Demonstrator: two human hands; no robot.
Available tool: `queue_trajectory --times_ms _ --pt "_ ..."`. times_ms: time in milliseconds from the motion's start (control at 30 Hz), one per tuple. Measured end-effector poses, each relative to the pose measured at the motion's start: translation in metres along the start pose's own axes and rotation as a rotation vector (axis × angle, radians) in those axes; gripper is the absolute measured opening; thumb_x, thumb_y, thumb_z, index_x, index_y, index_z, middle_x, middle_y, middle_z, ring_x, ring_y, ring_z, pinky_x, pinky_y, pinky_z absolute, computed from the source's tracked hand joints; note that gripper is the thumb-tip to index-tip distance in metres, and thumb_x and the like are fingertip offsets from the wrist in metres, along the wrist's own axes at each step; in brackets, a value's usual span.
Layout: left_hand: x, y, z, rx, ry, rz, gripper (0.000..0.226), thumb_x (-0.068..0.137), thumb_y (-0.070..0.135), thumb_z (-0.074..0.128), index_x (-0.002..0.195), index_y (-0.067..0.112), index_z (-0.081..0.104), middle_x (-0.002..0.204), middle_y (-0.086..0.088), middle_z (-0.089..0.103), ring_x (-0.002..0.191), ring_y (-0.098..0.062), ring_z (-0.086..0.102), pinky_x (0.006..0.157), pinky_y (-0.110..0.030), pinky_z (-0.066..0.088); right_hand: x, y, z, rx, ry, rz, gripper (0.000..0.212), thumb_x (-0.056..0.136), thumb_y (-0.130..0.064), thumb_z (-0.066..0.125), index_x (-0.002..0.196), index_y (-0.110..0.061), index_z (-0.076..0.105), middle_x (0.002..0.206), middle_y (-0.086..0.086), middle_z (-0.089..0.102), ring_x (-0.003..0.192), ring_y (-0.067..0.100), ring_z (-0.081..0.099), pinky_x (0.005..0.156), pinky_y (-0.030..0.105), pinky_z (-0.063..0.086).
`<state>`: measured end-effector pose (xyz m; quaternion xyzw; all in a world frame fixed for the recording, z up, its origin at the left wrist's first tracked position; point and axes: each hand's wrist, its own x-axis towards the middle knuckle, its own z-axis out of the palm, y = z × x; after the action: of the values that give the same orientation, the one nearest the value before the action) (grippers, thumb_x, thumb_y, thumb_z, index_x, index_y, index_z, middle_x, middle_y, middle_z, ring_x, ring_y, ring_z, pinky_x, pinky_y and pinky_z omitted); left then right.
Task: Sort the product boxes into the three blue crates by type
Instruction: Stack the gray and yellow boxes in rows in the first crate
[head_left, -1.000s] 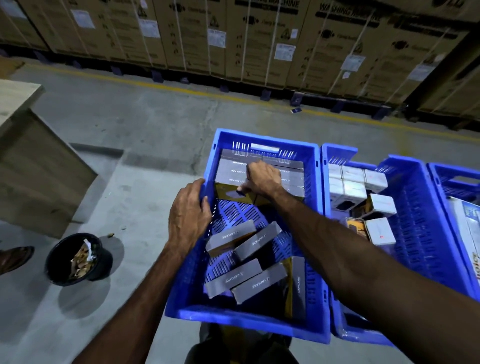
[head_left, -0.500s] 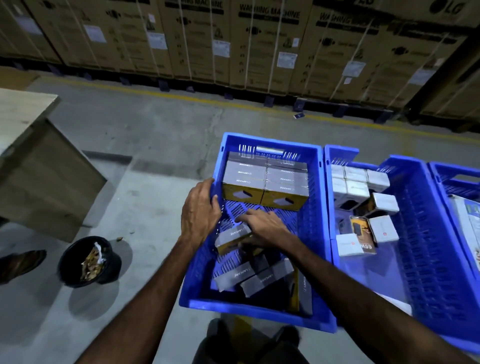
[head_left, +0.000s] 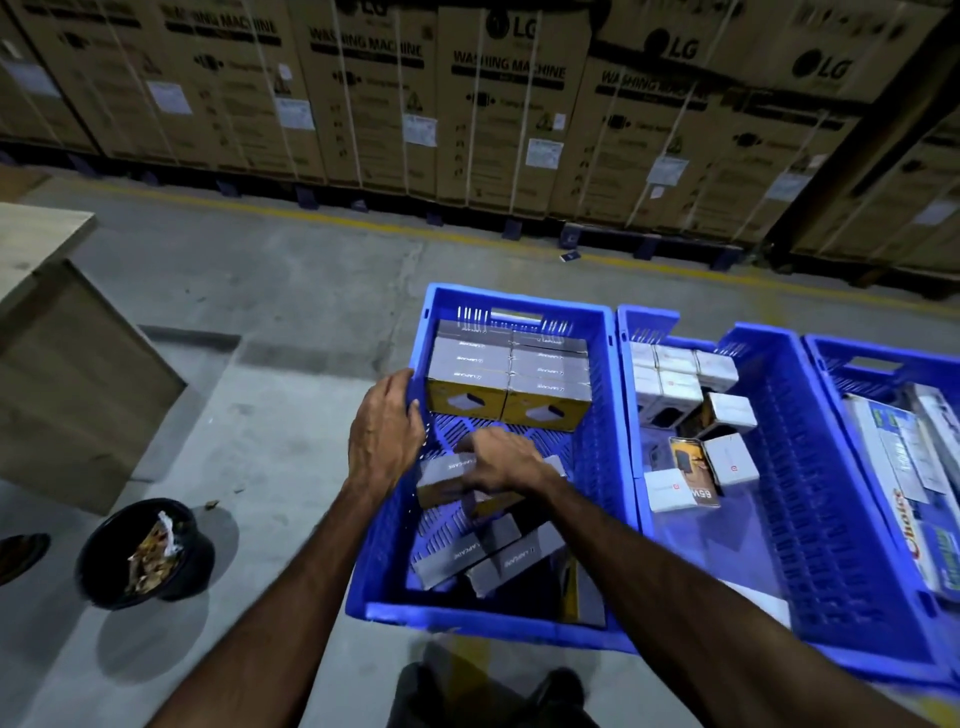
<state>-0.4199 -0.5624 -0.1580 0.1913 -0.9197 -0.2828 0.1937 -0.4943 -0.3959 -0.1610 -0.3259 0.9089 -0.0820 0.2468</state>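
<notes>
Three blue crates stand side by side on the floor. The left crate (head_left: 602, 332) holds grey-and-yellow boxes: a neat stack (head_left: 511, 374) at its far end and loose ones (head_left: 488, 564) near me. My right hand (head_left: 506, 462) is closed over a loose grey box (head_left: 441, 475) in the crate's middle. My left hand (head_left: 384, 436) grips the crate's left rim. The middle crate (head_left: 810, 467) contains small white boxes (head_left: 675, 387). The right crate (head_left: 878, 353) has long flat packages (head_left: 904, 493).
A black bucket (head_left: 148, 553) with scraps sits on the concrete floor at the left. A wooden table (head_left: 57, 332) stands further left. Large washing-machine cartons (head_left: 493, 114) line the back wall. My feet (head_left: 488, 696) are just below the left crate.
My right hand has pulled back from the far stack to the crate's middle and closed on a loose grey box. My left hand stays on the rim.
</notes>
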Motion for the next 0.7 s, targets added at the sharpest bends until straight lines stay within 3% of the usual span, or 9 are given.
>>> queue_trajectory --times_ms 133,233,333,500,600,700 --pt "0.0 -0.002 0.001 -0.008 0.0 -0.004 0.045 0.093 0.006 0.06 0.137 0.006 0.058 0.128 -0.017 0.065 0.114 -0.036 0.063 0.101 -0.046 0.053 0.01 0.022 -0.026 0.203 0.088 0.007 0.044 0.077 -0.046 0.081 0.111 -0.018 0.075 0.101 0.001 0.073 0.086 0.022 0.069 0.07 0.033 0.052" --pt "0.001 -0.001 0.001 -0.002 0.001 0.001 0.045 0.092 0.006 0.06 0.137 0.006 0.058 0.128 -0.016 0.065 0.115 -0.036 0.063 0.101 -0.045 0.053 0.023 0.03 -0.038 0.253 0.189 0.012 0.058 0.079 -0.055 0.08 0.119 -0.014 0.072 0.111 0.006 0.06 0.097 0.024 0.059 0.078 0.034 0.051" --pt "0.0 -0.002 0.001 -0.002 0.0 0.008 0.045 0.091 0.007 0.059 0.136 0.008 0.058 0.127 -0.015 0.065 0.113 -0.036 0.062 0.099 -0.045 0.054 0.035 0.027 -0.044 0.115 0.273 0.027 0.064 0.085 -0.063 0.069 0.131 -0.018 0.066 0.116 0.007 0.042 0.112 0.026 0.043 0.094 0.043 0.047" --pt "0.002 0.0 0.001 0.019 -0.007 0.0 0.044 0.091 0.007 0.061 0.135 0.009 0.057 0.123 -0.015 0.064 0.111 -0.037 0.062 0.095 -0.046 0.054 0.051 0.012 -0.042 -0.038 0.253 0.015 0.053 0.088 -0.063 0.066 0.121 -0.021 0.067 0.111 0.004 0.033 0.113 0.024 0.037 0.091 0.049 0.052" --pt "0.003 0.0 0.003 0.021 -0.003 -0.008 0.046 0.09 0.006 0.062 0.136 0.008 0.057 0.125 -0.015 0.064 0.112 -0.036 0.062 0.096 -0.045 0.054 0.056 0.01 -0.032 -0.121 0.3 0.016 0.04 0.093 -0.057 0.062 0.117 -0.025 0.066 0.11 0.003 0.037 0.112 0.024 0.04 0.092 0.05 0.045" --pt "0.003 0.001 0.003 0.017 0.005 -0.021 0.046 0.09 0.006 0.062 0.136 0.008 0.058 0.126 -0.015 0.065 0.113 -0.037 0.063 0.097 -0.046 0.054 0.058 0.01 -0.026 -0.258 0.371 0.008 0.036 0.096 -0.055 0.058 0.115 -0.026 0.066 0.109 0.004 0.053 0.103 0.024 0.05 0.087 0.045 0.033"
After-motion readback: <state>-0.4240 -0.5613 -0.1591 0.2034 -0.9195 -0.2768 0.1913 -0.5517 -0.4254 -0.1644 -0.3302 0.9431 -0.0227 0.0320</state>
